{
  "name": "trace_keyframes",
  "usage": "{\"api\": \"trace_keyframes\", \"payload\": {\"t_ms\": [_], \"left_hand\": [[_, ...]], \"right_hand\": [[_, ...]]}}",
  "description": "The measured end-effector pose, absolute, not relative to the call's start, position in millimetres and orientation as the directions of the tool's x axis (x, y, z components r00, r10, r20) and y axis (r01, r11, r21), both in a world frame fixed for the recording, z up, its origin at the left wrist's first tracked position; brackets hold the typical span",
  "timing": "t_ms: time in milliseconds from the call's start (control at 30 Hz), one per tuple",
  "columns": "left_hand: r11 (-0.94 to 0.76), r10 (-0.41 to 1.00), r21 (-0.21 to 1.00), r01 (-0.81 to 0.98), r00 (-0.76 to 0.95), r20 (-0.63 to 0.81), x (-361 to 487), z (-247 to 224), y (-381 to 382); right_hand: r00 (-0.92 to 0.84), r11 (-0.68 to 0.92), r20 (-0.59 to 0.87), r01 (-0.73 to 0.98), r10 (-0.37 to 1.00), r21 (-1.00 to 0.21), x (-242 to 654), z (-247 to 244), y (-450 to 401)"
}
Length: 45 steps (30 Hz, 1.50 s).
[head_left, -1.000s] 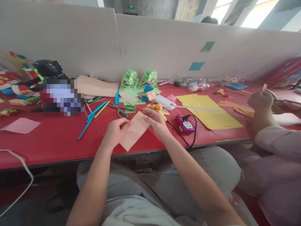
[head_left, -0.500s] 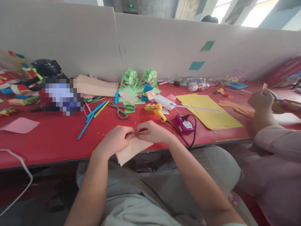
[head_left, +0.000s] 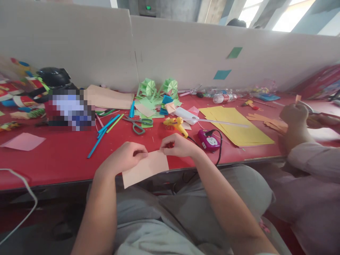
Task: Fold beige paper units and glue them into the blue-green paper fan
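Note:
A folded sheet of peach paper (head_left: pixel 146 170) is held at the front edge of the red table, its lower part hanging over the edge. My left hand (head_left: pixel 130 157) is closed on its upper left side, the thumb lying on the paper. With fingertips pinched, my right hand (head_left: pixel 176 146) grips the upper right corner. Just beyond my hands lie a yellow hot glue gun (head_left: pixel 176 124) and a pair of grey-green-handled scissors (head_left: pixel 138 125).
Blue and green paper strips (head_left: pixel 105 131) lie to the left, green folded paper pieces (head_left: pixel 147 88) at the back. Yellow sheets (head_left: pixel 239 129) and a purple box (head_left: pixel 208 140) with a black cord are on the right. A co-worker's hands (head_left: pixel 294 115) hold scissors and orange paper.
My hands have moved apart along the paper's top edge, the right one to the right. More of the paper now shows between them, and it lies flatter.

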State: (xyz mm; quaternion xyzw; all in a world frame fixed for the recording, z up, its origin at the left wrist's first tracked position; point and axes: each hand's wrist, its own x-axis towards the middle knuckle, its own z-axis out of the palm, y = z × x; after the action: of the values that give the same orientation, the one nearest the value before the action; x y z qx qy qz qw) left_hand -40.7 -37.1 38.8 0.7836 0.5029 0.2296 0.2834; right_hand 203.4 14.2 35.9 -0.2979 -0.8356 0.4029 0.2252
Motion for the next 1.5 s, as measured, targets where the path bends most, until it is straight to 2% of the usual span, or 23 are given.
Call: {"api": "trace_keyframes", "payload": {"t_ms": [100, 233, 400, 600, 700, 900, 1067, 1500], "left_hand": [[-0.314, 0.935, 0.657, 0.686, 0.345, 0.087, -53.5, 36.9, -36.4], [-0.284, 0.951, 0.643, 0.712, 0.294, 0.094, -61.8, 35.6, -36.1], [-0.287, 0.951, 0.636, 0.716, 0.294, 0.098, -52.1, 36.2, -35.1], [-0.414, 0.905, 0.602, 0.683, 0.237, 0.353, -34.9, 39.0, -35.1], [-0.455, 0.884, 0.636, 0.624, 0.228, 0.409, -25.6, 41.2, -35.2], [-0.358, 0.931, 0.741, 0.568, 0.158, 0.328, -24.2, 37.7, -31.5], [-0.295, 0.950, 0.751, 0.591, 0.098, 0.297, -35.4, 37.0, -30.3], [-0.251, 0.960, 0.744, 0.619, 0.059, 0.274, -56.7, 34.8, -27.1]], "right_hand": [[-0.672, 0.474, 0.139, 0.346, 0.727, -0.810, 215.5, 35.3, 21.5], [-0.553, 0.448, 0.243, 0.273, 0.797, -0.851, 220.4, 38.0, 22.6], [-0.606, 0.490, 0.279, 0.213, 0.745, -0.845, 198.6, 36.8, 10.6], [-0.538, 0.627, 0.429, 0.261, 0.726, -0.734, 177.2, 31.3, 0.9], [-0.501, 0.677, 0.506, 0.253, 0.703, -0.691, 172.4, 31.5, -2.7], [-0.462, 0.757, 0.608, 0.279, 0.645, -0.591, 171.8, 28.7, -3.1], [-0.385, 0.803, 0.705, 0.263, 0.595, -0.534, 180.7, 29.2, 1.4], [-0.305, 0.795, 0.737, 0.308, 0.603, -0.522, 197.6, 37.6, 7.3]]}}
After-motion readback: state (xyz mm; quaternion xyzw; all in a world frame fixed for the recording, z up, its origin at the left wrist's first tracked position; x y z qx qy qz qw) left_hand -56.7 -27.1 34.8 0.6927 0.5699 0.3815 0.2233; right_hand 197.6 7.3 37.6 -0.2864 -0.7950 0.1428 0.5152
